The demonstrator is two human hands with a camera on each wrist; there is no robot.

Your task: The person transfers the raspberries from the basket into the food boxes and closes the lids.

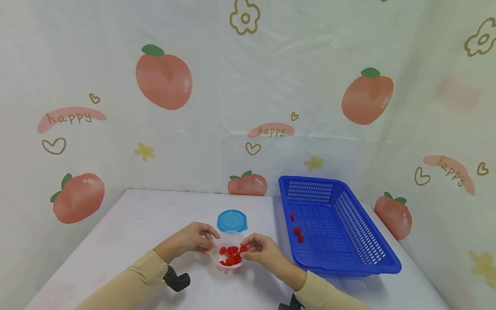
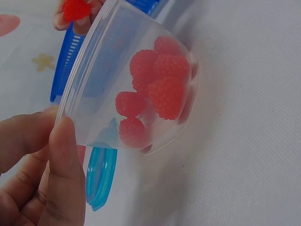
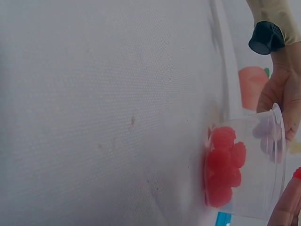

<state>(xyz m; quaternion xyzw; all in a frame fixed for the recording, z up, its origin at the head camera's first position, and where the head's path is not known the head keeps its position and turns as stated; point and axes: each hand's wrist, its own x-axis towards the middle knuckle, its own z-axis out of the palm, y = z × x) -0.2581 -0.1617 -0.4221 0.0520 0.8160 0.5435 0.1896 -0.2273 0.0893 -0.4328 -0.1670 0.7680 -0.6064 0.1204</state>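
A clear plastic tub (image 2: 101, 101) stands on the table with several red raspberries (image 2: 167, 96) at its bottom. Its rim is pinched at the left side between the thumb and fingers of my left hand (image 1: 196, 237). At the tub's right rim, my right hand (image 1: 265, 254) holds a single raspberry (image 2: 76, 9) between thumb and fingertips. Through the tub's wall in the right wrist view, the berries (image 3: 221, 165) lie clustered together. Just behind the tub lies a blue lid (image 1: 232, 221), flat on the table.
To the right sits a large blue plastic basket (image 1: 345, 269) with slotted walls. A few raspberries (image 1: 297, 231) lie inside it, along its left side. The white table (image 1: 155, 215) meets a fruit-printed backdrop (image 1: 201, 163) at the back and sides.
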